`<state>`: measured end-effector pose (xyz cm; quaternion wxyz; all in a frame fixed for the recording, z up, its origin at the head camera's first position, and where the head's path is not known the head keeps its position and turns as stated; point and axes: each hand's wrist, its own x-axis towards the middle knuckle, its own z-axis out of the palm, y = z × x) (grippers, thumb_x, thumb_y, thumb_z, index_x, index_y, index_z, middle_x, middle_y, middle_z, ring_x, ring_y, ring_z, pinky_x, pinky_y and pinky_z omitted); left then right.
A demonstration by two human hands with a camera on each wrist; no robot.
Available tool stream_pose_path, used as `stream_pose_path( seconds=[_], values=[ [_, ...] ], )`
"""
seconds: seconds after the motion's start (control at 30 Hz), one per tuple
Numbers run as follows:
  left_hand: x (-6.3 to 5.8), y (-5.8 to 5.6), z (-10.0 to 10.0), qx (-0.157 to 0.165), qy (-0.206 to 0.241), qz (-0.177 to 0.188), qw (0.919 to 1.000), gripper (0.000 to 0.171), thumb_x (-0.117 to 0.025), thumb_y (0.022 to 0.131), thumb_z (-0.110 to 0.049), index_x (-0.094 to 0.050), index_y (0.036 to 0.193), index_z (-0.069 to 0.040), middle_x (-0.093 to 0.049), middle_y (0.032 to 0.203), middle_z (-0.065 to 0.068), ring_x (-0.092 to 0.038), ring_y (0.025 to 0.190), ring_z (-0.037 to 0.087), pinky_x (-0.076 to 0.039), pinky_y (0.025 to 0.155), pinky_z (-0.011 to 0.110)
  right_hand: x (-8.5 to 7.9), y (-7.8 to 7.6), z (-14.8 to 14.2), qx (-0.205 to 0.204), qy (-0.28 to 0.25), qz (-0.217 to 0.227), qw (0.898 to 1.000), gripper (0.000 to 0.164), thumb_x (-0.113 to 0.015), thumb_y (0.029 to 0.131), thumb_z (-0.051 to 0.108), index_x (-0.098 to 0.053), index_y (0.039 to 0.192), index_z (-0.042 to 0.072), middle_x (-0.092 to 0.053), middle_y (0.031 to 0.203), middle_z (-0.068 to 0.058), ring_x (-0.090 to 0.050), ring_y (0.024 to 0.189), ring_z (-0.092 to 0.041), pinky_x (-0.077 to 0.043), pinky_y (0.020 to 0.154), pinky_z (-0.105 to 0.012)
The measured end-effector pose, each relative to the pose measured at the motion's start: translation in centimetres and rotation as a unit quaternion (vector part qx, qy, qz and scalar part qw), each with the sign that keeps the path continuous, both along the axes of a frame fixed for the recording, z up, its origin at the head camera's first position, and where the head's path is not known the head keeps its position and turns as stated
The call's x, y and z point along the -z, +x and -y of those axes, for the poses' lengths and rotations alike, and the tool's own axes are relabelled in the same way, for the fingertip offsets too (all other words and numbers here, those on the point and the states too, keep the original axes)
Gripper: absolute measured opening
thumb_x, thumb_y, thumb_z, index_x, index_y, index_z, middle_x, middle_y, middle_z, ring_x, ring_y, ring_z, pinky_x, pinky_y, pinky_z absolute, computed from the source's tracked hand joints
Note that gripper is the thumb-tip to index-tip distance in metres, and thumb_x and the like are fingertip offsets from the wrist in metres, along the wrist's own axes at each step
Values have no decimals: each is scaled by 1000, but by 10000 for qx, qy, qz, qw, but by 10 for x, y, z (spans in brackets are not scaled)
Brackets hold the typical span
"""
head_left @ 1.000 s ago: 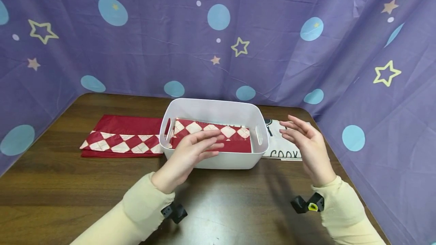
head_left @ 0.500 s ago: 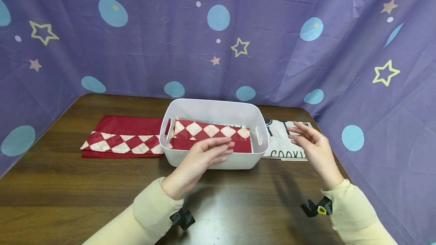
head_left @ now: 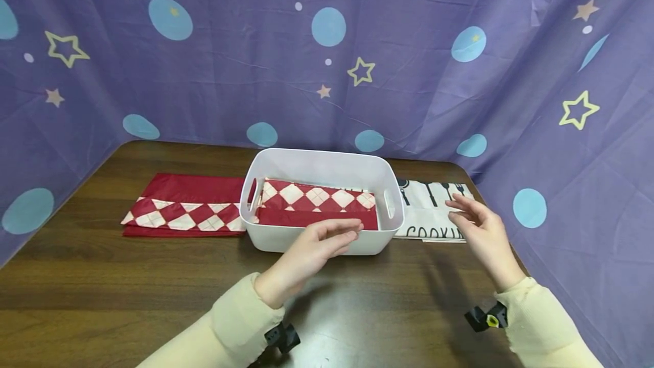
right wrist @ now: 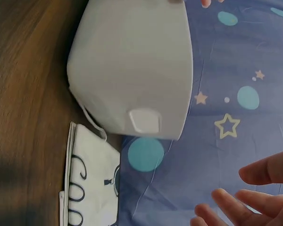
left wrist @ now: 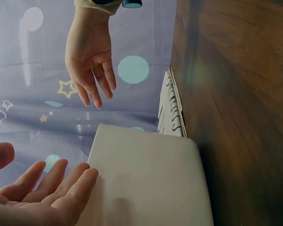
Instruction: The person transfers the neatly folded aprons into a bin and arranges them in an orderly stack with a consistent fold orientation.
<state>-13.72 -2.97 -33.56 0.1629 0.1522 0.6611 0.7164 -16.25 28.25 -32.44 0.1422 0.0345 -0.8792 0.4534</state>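
Note:
A white plastic bin (head_left: 327, 243) stands mid-table with a folded red cloth with a diamond band (head_left: 317, 219) lying inside it. My left hand (head_left: 311, 251) hovers before the bin's front wall, fingers loosely extended, holding nothing. On the right, my right hand (head_left: 482, 234) is in the air in front of a folded white cloth with black utensil prints and lettering (head_left: 426, 214); its fingers are relaxed and nothing is in them. Part of the white cloth is hidden behind that hand. In the left wrist view, both hands appear with spread fingers beside the bin's wall (left wrist: 146, 174).
Left of the bin lies another folded red cloth with a diamond band (head_left: 184, 209), its right end hidden by the bin. The brown wooden table (head_left: 128, 288) is bordered by a purple curtain (head_left: 214, 72) with stars and blue dots at the back and sides.
Both hands have drifted right and toward the person, away from the bin. More of the cloth in the bin and of the white cloth's print shows. The bin and cloths have stayed put.

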Motion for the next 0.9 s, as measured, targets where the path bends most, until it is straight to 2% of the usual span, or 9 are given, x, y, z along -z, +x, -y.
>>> stream_pose_path(
  seconds=[0.1, 0.17, 0.23, 0.3, 0.4, 0.47, 0.53, 0.67, 0.9],
  values=[
    [3, 2, -3, 58, -64, 13, 10000, 42, -57, 99, -15, -55, 137, 2, -57, 141, 19, -51, 133, 34, -43, 111, 41, 3, -1, -4, 119, 243, 6, 9996, 46, -61, 97, 17, -55, 138, -2, -72, 117, 3, -59, 89, 15, -46, 74, -5],
    [5, 3, -6, 117, -113, 6, 9999, 42, -56, 99, -14, -55, 137, 3, -56, 141, 20, -50, 133, 35, -43, 112, 41, 6, -2, -8, 184, 407, 28, 9990, 46, -61, 97, 18, -55, 138, -3, -69, 124, -15, -57, 88, 17, -45, 73, -5],
    [7, 4, -9, 169, -174, -40, 9997, 42, -56, 99, -15, -54, 137, 4, -55, 141, 21, -51, 132, 35, -42, 112, 42, 9, -3, -11, 243, 575, 59, 9980, 47, -60, 97, 18, -54, 138, -4, -65, 127, -23, -52, 86, 22, -43, 72, -4],
    [9, 6, -12, 195, -270, -65, 9994, 43, -56, 100, -17, -55, 137, 4, -56, 141, 20, -52, 131, 32, -41, 112, 43, 12, -5, -15, 327, 791, 81, 9963, 46, -59, 96, 17, -54, 137, -5, -64, 127, -24, -51, 87, 21, -41, 72, -2],
    [12, 8, -16, 196, -407, -101, 9989, 44, -57, 99, -19, -56, 136, 4, -57, 141, 18, -53, 130, 28, -40, 113, 41, 16, -6, -19, 461, 1115, 138, 9926, 46, -59, 96, 16, -55, 136, -5, -64, 127, -24, -65, 97, -3, -40, 72, -2],
    [15, 10, -18, 170, -515, -105, 9985, 44, -59, 99, -21, -56, 135, 4, -57, 140, 17, -54, 130, 26, -40, 111, 40, 19, -8, -22, 526, 1281, 245, 9901, 46, -58, 97, 17, -54, 137, -5, -63, 129, -25, -66, 107, -25, -46, 80, -11],
    [16, 11, -21, 144, -599, -106, 9980, 45, -60, 98, -21, -57, 135, 3, -58, 140, 17, -54, 129, 25, -41, 110, 39, 21, -9, -24, 539, 1361, 394, 9884, 47, -57, 98, 18, -52, 138, -5, -60, 133, -26, -60, 116, -41, -51, 90, -26],
    [18, 14, -26, 140, -697, -46, 9975, 45, -61, 97, -22, -57, 136, 0, -60, 139, 15, -56, 127, 24, -43, 106, 38, 25, -13, -28, 567, 1424, 665, 9859, 50, -55, 99, 20, -48, 142, -5, -54, 138, -28, -54, 122, -45, -46, 100, -55],
    [23, 17, -30, 207, -744, 15, 9970, 45, -61, 97, -24, -57, 137, -2, -58, 141, 12, -55, 123, 21, -45, 98, 32, 37, -23, -37, 685, 1589, 804, 9816, 51, -54, 99, 23, -47, 141, -5, -52, 140, -29, -52, 124, -47, -46, 97, -58]
  ],
)
